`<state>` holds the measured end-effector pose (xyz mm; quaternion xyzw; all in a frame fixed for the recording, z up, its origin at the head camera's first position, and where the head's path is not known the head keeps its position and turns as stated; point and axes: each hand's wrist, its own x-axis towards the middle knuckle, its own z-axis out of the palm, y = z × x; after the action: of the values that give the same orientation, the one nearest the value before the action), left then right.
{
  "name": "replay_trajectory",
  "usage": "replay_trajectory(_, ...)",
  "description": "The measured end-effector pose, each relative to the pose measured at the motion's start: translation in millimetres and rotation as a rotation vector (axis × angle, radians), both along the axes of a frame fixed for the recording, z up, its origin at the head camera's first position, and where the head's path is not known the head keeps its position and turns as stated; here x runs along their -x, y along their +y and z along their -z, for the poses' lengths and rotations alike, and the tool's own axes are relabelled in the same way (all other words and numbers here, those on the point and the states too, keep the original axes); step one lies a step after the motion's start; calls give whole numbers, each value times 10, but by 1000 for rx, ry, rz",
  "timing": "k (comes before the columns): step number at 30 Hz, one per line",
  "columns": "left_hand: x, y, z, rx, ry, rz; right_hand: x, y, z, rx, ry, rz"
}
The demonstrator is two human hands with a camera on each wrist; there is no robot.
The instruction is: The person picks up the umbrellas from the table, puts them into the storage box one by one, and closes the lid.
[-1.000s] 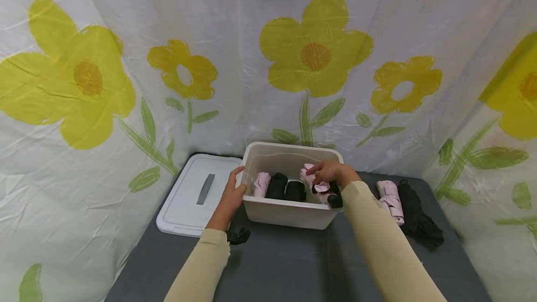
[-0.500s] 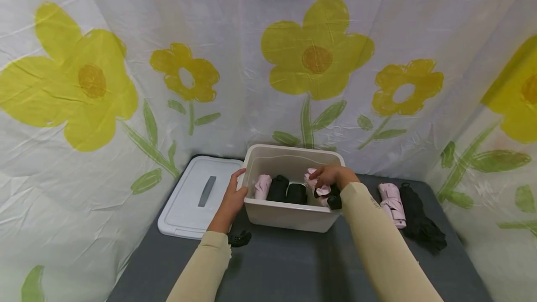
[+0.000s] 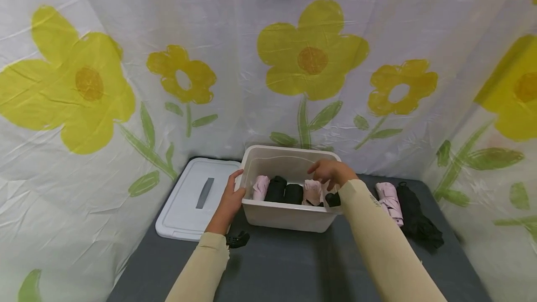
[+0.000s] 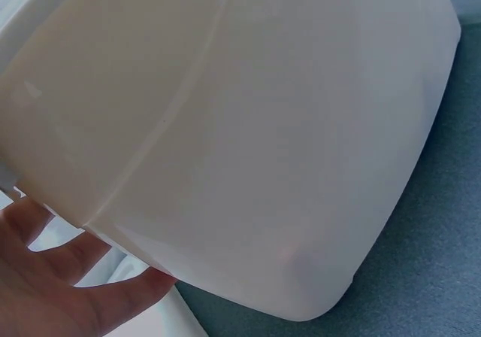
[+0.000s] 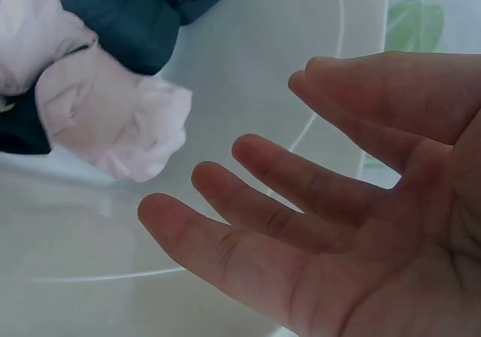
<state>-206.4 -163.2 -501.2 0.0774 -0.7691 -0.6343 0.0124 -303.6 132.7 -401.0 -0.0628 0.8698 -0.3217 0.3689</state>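
Bin (image 3: 289, 217): we counted four bundles (image 3: 275, 190) inside
Outside: two bundles (image 3: 389, 202)
Lid (image 3: 182, 211): one
Curtain (image 3: 235, 59): we read "Flower"
Left hand (image 3: 230, 199): gripped bin
Right hand (image 3: 334, 173): fingers hung loose

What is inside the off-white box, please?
Left to right: a pink roll, a black roll, a second black roll and a second pink roll. Anything directly beneath them is covered and cannot be seen.

Left hand (image 4: 49, 296) only partly within the left wrist view
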Motion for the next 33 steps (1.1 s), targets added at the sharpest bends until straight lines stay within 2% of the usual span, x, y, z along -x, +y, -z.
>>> replay_trajectory(9,-8,-9,0,11,-15,-4,-73,-27,-133,15,31,-46)
replay_trajectory(20,5,-9,16,16,-28,-2,-164,3,-183,19,106,-88)
replay_trajectory(23,6,-10,19,19,-32,-5,-189,12,-189,18,143,-96)
replay_trajectory(26,6,-9,19,17,-32,-5,-197,34,-176,13,196,-138)
replay_trajectory(29,7,-9,19,14,-24,2,-198,61,-147,37,237,-178)
replay_trajectory(33,1,-3,19,6,-24,5,-217,90,-109,79,276,-191)
